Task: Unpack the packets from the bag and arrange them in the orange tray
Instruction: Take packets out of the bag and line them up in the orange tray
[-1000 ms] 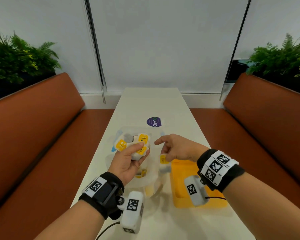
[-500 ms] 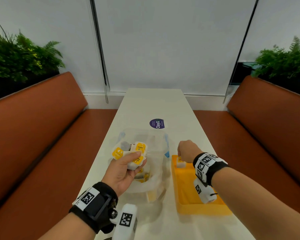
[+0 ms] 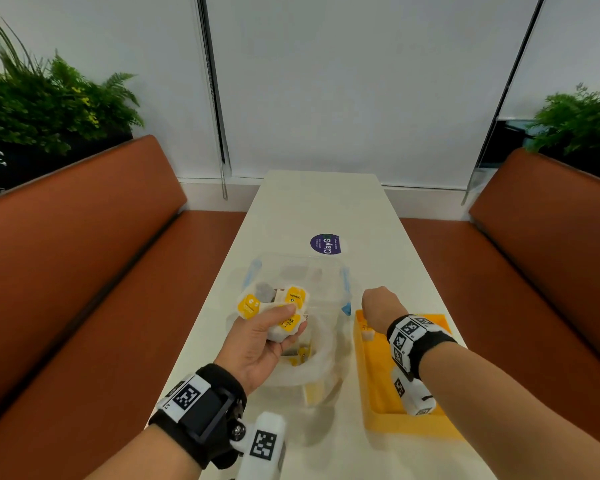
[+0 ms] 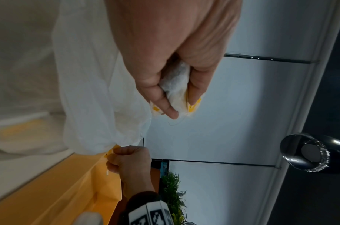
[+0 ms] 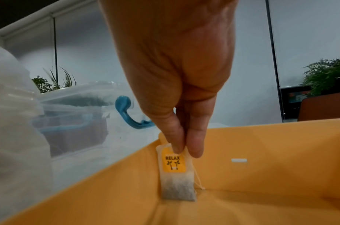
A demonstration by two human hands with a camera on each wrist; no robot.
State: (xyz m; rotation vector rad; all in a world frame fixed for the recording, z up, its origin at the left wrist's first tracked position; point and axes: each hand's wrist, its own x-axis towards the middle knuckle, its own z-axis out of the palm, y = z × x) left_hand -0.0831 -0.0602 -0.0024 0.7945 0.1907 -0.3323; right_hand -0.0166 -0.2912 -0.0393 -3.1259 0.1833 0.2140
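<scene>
My left hand [image 3: 267, 332] is palm up above the clear plastic bag [image 3: 321, 362] and grips a bunch of white packets with yellow labels [image 3: 284, 306]; the left wrist view shows the same packets [image 4: 177, 88] squeezed between thumb and fingers. My right hand [image 3: 378, 306] is over the far left corner of the orange tray [image 3: 374, 393]. There it pinches one packet [image 5: 175, 172] labelled RELAX by its top edge, upright, its bottom touching the tray floor [image 5: 252, 197]. More yellow-labelled packets [image 3: 300, 355] lie inside the bag.
A clear plastic box [image 3: 291, 271] with blue clips [image 5: 130, 115] stands just beyond the bag. A round purple sticker [image 3: 325, 244] lies farther up the narrow white table [image 3: 326, 202]. Brown benches [image 3: 66, 271] run along both sides.
My right hand took a packet from beside the left hand, carried it right and lowered it into the tray's far left corner. The left hand kept its bunch and barely moved.
</scene>
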